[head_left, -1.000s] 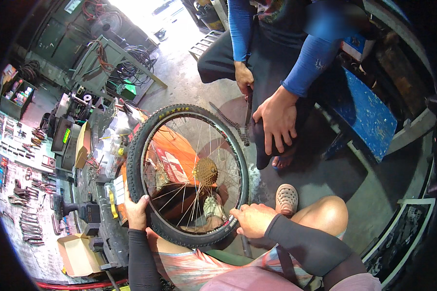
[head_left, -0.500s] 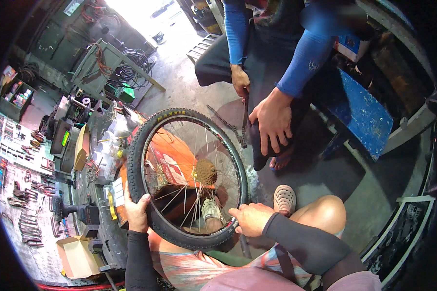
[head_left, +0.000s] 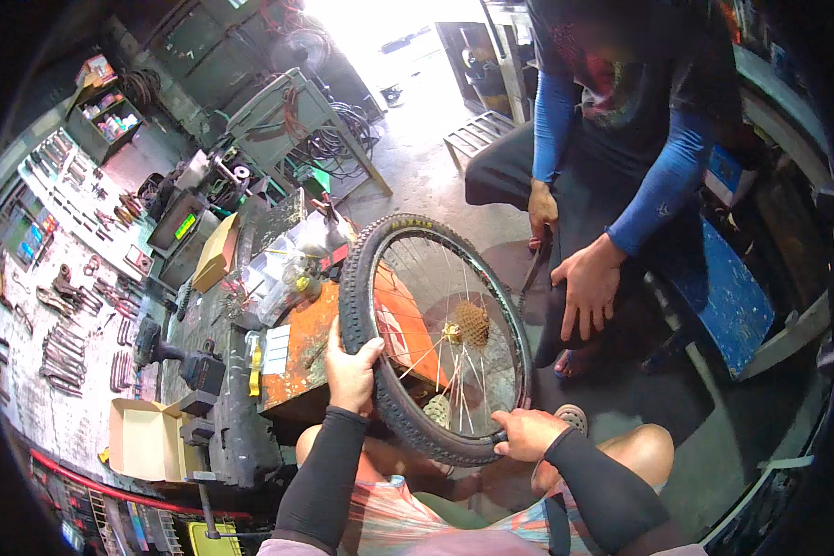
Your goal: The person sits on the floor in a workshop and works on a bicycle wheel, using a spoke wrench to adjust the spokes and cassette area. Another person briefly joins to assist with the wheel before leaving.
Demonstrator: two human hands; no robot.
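Observation:
A bicycle wheel (head_left: 354,296) with a knobbly black tyre stands tilted in front of me, over my legs. Thin spokes run to its hub, which carries a gold-coloured cassette (head_left: 473,324). My left hand (head_left: 352,369) clasps the tyre at its lower left, thumb on the near side. At the lower right edge, my right hand (head_left: 524,434) has its fingers closed on the tyre and rim. A small dark piece shows by those fingertips; I cannot make out whether it is separate from the tyre.
Opposite sits a person in blue sleeves (head_left: 663,199), one hand holding a thin dark strip. An orange-topped box (head_left: 317,320) stands behind the wheel. Left are a cordless drill (head_left: 181,357), an open cardboard box (head_left: 148,440) and pliers (head_left: 69,292). A blue panel (head_left: 713,287) leans at right.
My view has swung left, so the scene sits farther right in the picture. Both my hands keep their hold on the wheel. The chain on the floor is now mostly hidden behind the wheel.

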